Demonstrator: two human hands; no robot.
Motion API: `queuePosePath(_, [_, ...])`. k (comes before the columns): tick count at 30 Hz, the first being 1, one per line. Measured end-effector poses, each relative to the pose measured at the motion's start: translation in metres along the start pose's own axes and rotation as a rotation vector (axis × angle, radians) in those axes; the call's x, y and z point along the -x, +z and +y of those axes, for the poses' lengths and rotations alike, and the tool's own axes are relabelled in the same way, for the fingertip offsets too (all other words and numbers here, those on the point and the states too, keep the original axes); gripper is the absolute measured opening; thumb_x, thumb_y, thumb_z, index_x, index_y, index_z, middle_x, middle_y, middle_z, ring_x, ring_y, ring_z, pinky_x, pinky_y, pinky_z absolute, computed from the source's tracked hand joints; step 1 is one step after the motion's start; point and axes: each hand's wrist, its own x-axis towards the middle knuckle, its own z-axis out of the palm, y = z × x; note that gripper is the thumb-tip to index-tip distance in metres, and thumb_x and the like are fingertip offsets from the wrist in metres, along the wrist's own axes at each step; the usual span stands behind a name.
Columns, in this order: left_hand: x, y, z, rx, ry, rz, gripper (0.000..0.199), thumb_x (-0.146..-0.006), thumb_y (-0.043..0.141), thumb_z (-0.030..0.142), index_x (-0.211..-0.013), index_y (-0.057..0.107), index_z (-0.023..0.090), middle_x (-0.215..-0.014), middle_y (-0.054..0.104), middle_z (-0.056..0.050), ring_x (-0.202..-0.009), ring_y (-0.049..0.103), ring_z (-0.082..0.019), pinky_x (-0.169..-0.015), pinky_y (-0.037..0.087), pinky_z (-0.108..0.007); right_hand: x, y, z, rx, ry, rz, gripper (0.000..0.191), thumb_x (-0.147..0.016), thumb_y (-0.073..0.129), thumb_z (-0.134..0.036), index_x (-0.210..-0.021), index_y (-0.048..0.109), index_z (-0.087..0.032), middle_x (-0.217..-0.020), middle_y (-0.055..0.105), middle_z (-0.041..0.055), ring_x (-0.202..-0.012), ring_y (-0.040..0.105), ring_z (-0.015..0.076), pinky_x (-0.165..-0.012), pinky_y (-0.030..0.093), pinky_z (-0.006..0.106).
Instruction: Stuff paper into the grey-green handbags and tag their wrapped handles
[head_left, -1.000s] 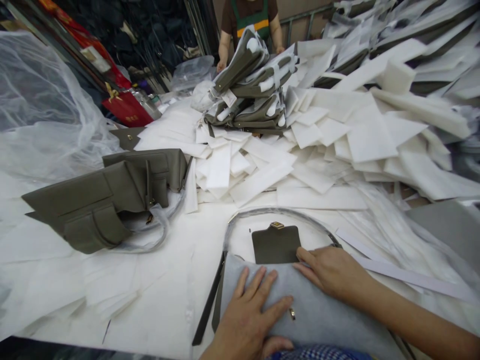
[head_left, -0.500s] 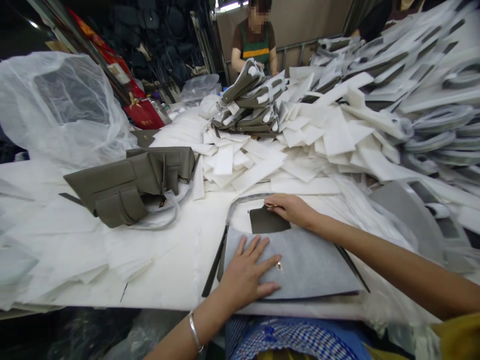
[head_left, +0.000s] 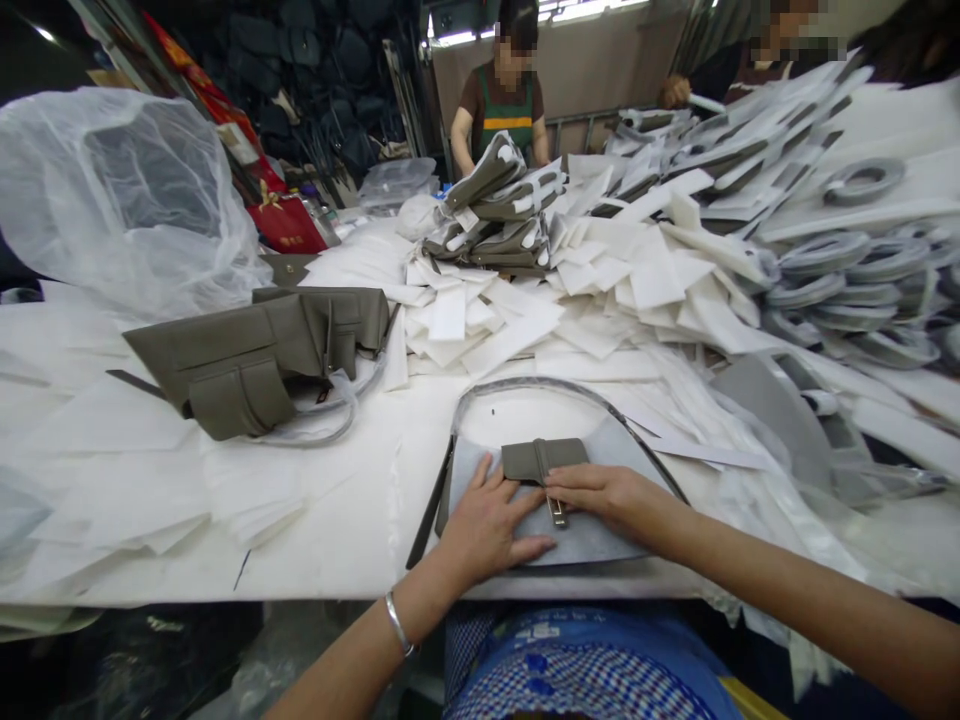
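Far left: big clear plastic sack (head_left: 67, 225) bulging up off the table (head_left: 330, 530), loose white sheets (head_left: 127, 480) spread flat nearer me. Next, an olive bag (head_left: 262, 345), tipped over, strap trailing to its right. Red gift bag (head_left: 289, 226) beyond it.

Center, far side: stack of olive bags (head_left: 514, 205) with white padding, white foam pieces (head_left: 487, 325) heaped in front and off to the right. Co-worker in a green apron (head_left: 514, 112) behind that stack.

Right in front of me at the near table edge: the work bag (head_left: 583, 542), lying flat, pale grey face up, handle (head_left: 529, 384) arching away from me. My left hand (head_left: 484, 525), silver bangle (head_left: 399, 625) on the wrist, is spread flat on its left half, gripping nothing. Olive flap (head_left: 525, 463) is folded down over the face, metal clasp (head_left: 557, 514) just below it. My right hand (head_left: 637, 505) has straight fingers resting on the flap's lower edge by the clasp; can't tell if they're pinching it.

Right side: grey panel (head_left: 765, 405) near the foam, grey coils (head_left: 862, 275) piled past it. Second co-worker, upper right, partly hidden.
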Motion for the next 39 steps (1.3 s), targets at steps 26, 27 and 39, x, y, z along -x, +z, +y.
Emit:
queuePosePath(26, [0.016,0.015,0.004,0.128,0.387,0.129,0.043,-0.093,0.045,0.006,-0.133,0.056,0.014,-0.132,0.065,-0.012,-0.126,0.059,-0.019,-0.105,0.052,-0.036,-0.031,-0.002,-0.002,0.252,-0.121,-0.145,0.016,-0.097,0.057,-0.023,-0.09,0.071,-0.019,-0.096,0.071,0.0042,-0.089,0.057,0.0158,-0.08,0.047,0.027])
queuePosePath(27, [0.015,0.014,0.005,0.126,0.382,0.126,0.042,-0.093,0.045,0.006,-0.133,0.057,0.013,-0.132,0.065,-0.013,-0.126,0.06,-0.02,-0.105,0.052,-0.036,-0.032,0.0,-0.002,0.265,-0.116,-0.155,0.015,-0.096,0.059,-0.023,-0.088,0.07,-0.019,-0.094,0.07,0.0046,-0.088,0.056,0.0165,-0.078,0.046,0.027])
queuePosePath(39, [0.014,0.012,0.013,0.07,0.322,0.162,0.04,-0.093,0.046,0.007,-0.13,0.058,0.015,-0.129,0.068,-0.011,-0.119,0.064,-0.018,-0.101,0.055,-0.033,-0.019,-0.041,-0.002,0.302,0.155,-0.085,0.017,-0.098,0.055,-0.03,-0.103,0.07,-0.024,-0.098,0.072,0.0008,-0.091,0.067,0.0136,-0.081,0.049,0.023])
